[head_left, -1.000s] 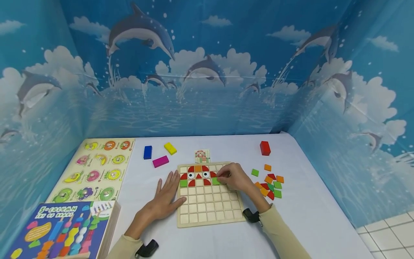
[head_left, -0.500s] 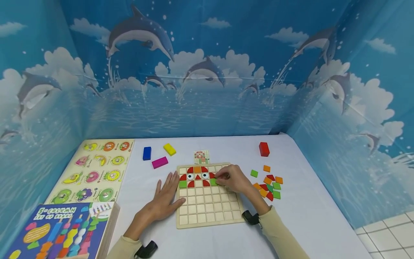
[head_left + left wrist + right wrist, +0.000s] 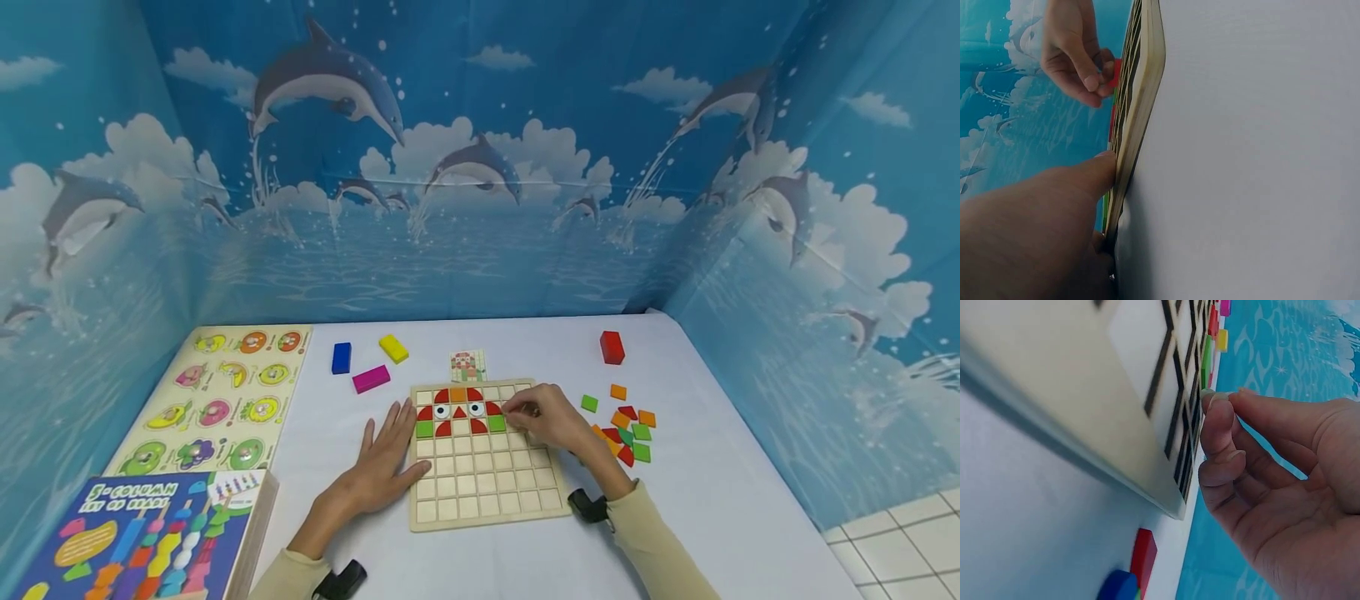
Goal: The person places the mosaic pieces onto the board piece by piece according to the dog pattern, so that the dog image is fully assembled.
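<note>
A wooden grid board [image 3: 476, 483] lies on the white table, its upper rows bearing red, orange and green tiles and two eye pieces. My left hand [image 3: 382, 467] rests flat at its left edge, fingers spread, the thumb [image 3: 1094, 175] touching the board's rim. Over the board's upper right, my right hand [image 3: 551, 417] is curled, thumb and forefinger meeting just right of a green tile [image 3: 497, 423]. In the right wrist view no tile shows between those fingertips [image 3: 1217, 415]. A small picture card [image 3: 468, 365] lies behind the board.
Loose orange, red and green tiles [image 3: 642, 452] lie right of the board. A red block [image 3: 612, 347] stands behind them. Blue [image 3: 341, 358], magenta [image 3: 371, 379] and yellow [image 3: 393, 347] blocks sit at back left. A fruit puzzle [image 3: 210, 400] and a boxed bead set [image 3: 142, 533] occupy the left side.
My right fingertips have shifted slightly right, off the green tile, which now shows whole in its cell. The left hand has stayed in place.
</note>
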A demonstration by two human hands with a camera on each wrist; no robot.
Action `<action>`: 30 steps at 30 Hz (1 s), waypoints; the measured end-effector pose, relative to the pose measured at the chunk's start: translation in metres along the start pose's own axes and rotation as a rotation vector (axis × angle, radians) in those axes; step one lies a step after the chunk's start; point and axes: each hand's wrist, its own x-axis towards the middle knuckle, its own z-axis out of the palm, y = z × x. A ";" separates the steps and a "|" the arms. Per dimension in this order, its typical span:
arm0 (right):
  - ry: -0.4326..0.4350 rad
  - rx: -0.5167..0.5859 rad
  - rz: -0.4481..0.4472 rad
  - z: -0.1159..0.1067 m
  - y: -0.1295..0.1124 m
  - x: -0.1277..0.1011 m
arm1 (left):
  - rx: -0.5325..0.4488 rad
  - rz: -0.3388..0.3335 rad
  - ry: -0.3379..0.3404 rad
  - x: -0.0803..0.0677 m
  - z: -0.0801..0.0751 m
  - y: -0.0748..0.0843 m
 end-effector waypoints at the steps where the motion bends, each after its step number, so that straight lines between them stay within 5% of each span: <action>1: 0.000 -0.001 -0.002 -0.001 0.000 -0.001 | -0.005 0.004 -0.002 0.000 0.000 0.001; 7: -0.001 -0.005 -0.012 -0.018 0.008 -0.010 | -0.042 0.024 -0.001 0.000 -0.002 0.005; 21: 0.084 -0.066 0.136 -0.065 0.045 -0.053 | 0.003 -0.023 -0.013 0.001 0.001 -0.001; 30: 0.058 -0.055 0.104 -0.066 0.065 -0.059 | 0.005 -0.017 -0.003 0.001 0.002 -0.002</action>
